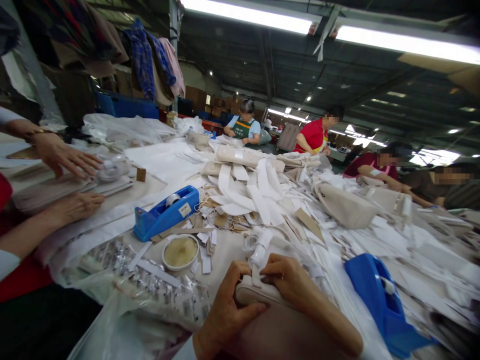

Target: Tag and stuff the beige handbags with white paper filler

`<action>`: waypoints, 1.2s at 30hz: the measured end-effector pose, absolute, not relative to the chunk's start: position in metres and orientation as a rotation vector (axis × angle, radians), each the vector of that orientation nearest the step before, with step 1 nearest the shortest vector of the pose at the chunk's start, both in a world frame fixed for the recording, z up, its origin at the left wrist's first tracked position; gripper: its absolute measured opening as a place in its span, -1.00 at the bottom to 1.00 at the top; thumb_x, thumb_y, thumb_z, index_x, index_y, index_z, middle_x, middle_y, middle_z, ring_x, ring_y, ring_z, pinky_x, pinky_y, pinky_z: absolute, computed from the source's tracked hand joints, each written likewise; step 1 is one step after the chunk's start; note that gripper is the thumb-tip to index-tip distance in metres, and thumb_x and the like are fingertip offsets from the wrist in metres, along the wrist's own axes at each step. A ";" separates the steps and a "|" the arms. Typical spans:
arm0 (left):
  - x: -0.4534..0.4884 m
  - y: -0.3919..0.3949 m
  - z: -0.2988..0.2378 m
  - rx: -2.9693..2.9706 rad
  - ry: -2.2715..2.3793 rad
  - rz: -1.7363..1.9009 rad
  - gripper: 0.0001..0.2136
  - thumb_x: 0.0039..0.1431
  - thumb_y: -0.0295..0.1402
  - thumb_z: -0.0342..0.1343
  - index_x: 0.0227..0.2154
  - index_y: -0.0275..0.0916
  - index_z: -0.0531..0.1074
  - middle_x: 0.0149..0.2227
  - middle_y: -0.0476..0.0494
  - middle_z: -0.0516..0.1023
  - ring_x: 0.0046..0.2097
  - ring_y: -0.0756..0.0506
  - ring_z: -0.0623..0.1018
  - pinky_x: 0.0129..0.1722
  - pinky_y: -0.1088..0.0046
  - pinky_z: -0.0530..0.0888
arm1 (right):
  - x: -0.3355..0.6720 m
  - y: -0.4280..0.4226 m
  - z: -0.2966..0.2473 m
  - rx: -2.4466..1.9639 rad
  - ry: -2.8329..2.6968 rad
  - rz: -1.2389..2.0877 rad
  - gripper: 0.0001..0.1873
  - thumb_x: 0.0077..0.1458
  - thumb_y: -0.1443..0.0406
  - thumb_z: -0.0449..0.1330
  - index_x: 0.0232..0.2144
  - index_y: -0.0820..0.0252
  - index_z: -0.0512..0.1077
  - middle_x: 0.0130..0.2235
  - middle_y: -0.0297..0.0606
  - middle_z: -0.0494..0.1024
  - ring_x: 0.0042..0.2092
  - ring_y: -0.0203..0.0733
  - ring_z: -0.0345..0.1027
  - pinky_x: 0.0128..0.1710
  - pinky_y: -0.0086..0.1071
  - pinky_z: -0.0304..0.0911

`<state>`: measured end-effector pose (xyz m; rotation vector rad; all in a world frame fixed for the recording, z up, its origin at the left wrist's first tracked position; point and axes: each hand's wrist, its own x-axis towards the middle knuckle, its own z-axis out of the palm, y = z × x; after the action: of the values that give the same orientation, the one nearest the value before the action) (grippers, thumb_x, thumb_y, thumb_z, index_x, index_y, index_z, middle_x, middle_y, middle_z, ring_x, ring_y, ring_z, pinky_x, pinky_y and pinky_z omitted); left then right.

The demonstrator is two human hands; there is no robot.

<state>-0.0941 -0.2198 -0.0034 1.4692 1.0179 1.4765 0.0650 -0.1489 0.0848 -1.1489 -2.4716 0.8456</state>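
Observation:
A beige bag point(285, 327) lies close in front of me at the lower middle. Its near end is gripped by my left hand point(227, 302), fingers at the top edge and thumb along the side. My right hand point(296, 280) pinches the bag's top edge just beside a short strap tab. White wrapping point(260, 247) covers the strap or hardware that rises from that tab. To the left of my hands, a round white tub point(181, 252) holds a yellowish substance. Exactly what the right fingertips pinch is partly hidden.
Blue tape dispensers stand left point(167, 212) and right point(382, 300). White paper strips point(258, 197), tags and beige bags point(345, 205) heap the table. At left, a co-worker's hands point(67, 155) rest on another bag. Several other people work around the table.

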 end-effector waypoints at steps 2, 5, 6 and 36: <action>-0.093 -0.221 -0.003 1.464 1.053 1.494 -0.64 -0.02 -0.29 0.31 -0.18 -0.16 0.33 -0.11 -0.09 0.35 -0.02 -0.17 0.38 0.00 0.36 0.33 | 0.065 -0.148 0.082 -1.202 -2.473 0.787 -0.71 0.03 0.45 0.11 -0.44 0.10 0.63 -0.37 -0.30 0.56 -0.35 -0.25 0.37 -0.35 -0.44 0.17; -0.092 -0.222 -0.003 1.450 1.093 1.496 -0.66 -0.04 -0.29 0.31 -0.21 -0.17 0.35 0.00 -0.14 0.32 0.07 -0.22 0.35 0.07 0.32 0.29 | 0.068 -0.147 0.079 -1.232 -2.481 0.728 -0.70 0.05 0.44 0.12 -0.42 0.07 0.64 -0.41 -0.31 0.52 -0.35 -0.25 0.36 -0.35 -0.43 0.14; -0.092 -0.222 -0.003 1.439 1.098 1.481 -0.67 -0.03 -0.29 0.31 -0.21 -0.17 0.35 0.05 -0.15 0.31 0.10 -0.23 0.35 0.09 0.30 0.29 | 0.068 -0.147 0.079 -1.223 -2.478 0.723 -0.71 0.05 0.45 0.12 -0.42 0.07 0.63 -0.42 -0.32 0.51 -0.36 -0.26 0.36 -0.36 -0.43 0.13; -0.081 -0.223 0.013 1.318 1.358 1.417 -0.71 -0.04 -0.18 0.22 -0.28 -0.17 0.36 -0.28 -0.03 0.50 -0.20 -0.15 0.49 -0.18 0.42 0.43 | 0.104 -0.165 0.088 -1.315 -2.375 0.633 -0.79 0.10 0.50 0.08 -0.49 0.22 0.44 -0.38 -0.31 0.49 -0.31 -0.27 0.35 -0.28 -0.45 0.13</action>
<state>-0.0807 -0.2233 0.0127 1.3182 1.3576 1.4173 0.1039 -0.1646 0.0884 -1.3150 -2.3746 0.6333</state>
